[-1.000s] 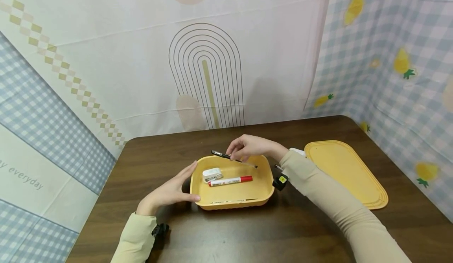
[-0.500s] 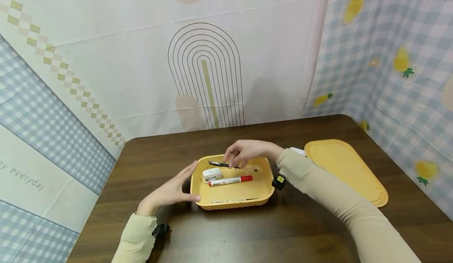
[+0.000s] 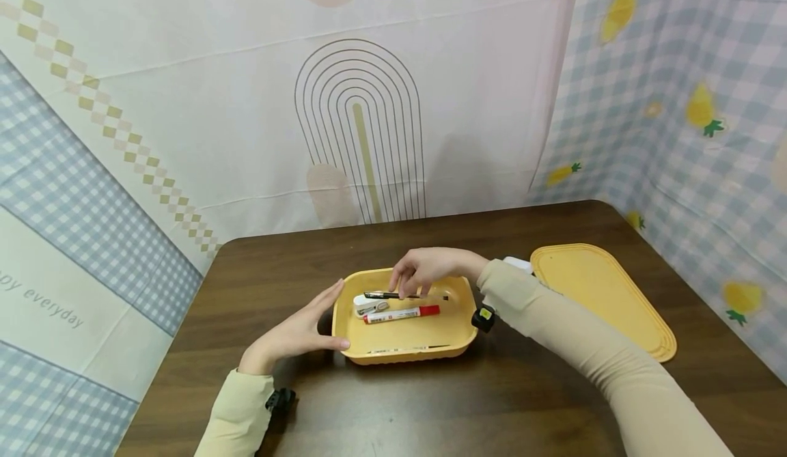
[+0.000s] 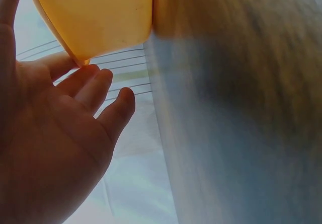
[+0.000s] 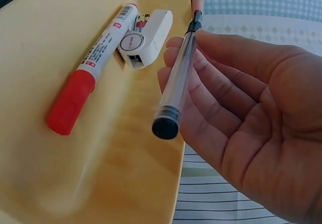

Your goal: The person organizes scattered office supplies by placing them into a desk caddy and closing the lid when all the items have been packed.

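Note:
A yellow box [image 3: 393, 357] without its lid stands on the table. Inside lie a red-capped white marker [image 3: 401, 314] and a small white stapler [image 5: 156, 38]. Over the box, my right hand [image 3: 430, 269] pinches a clear-barrelled pen [image 5: 176, 83] with a black end; in the head view it lies sideways, its left part in front of the stapler. My left hand [image 3: 298, 334] spans the box's left end, thumb at the near corner and fingers at the far one. The left wrist view shows that hand's [image 4: 65, 123] fingers loosely extended, some touching the box.
A yellow lid [image 3: 602, 300] lies flat on the table [image 3: 381, 409], right of the box. Partly hidden behind the right sleeve [image 3: 553, 320] is a white object [image 3: 518, 264]. A patterned curtain [image 3: 479, 102] hangs along the table's back edge.
My right hand has lowered the pen into the box, and the pen has turned from slanting to nearly level. The left hand, marker and stapler have stayed in place.

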Tool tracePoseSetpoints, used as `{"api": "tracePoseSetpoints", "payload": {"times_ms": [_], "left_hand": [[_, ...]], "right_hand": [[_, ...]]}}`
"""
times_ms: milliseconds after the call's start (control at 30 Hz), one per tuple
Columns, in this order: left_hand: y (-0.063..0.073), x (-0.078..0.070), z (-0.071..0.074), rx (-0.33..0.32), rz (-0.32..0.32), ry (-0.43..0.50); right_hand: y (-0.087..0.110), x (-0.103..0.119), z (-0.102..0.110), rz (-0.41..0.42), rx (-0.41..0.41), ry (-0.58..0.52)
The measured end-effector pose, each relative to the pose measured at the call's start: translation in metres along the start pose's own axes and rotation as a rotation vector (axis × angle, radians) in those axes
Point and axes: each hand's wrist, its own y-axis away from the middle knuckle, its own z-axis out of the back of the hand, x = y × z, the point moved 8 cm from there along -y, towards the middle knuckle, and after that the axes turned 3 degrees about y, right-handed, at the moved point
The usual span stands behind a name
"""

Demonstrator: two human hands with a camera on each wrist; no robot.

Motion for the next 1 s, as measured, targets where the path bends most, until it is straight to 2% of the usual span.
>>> {"api": "tracePoseSetpoints", "payload": {"times_ms": [367, 633, 867, 1000], "left_hand": [[0.0002, 0.0001, -0.0011, -0.001, -0.01, -0.014], [-0.0003, 0.0009, -0.0003, -0.004, -0.002, -0.01], [-0.0018, 0.0014, -0.0011, -0.016, -0.054, -0.024], [-0.0022, 0.0038, -0.0011, -0.018, -0.046, -0.018]], "right_hand": [[-0.0037, -0.0006, -0.0072, -0.024, 0.03, -0.006], [-0.0042, -0.0028, -0.0061, -0.038, 0.021, 0.004], [-0.0027, -0.0033, -0.0055, -0.044, 0.011, -0.001], [-0.0011, -0.002, -0.0022, -0.038, -0.006, 0.004]]}}
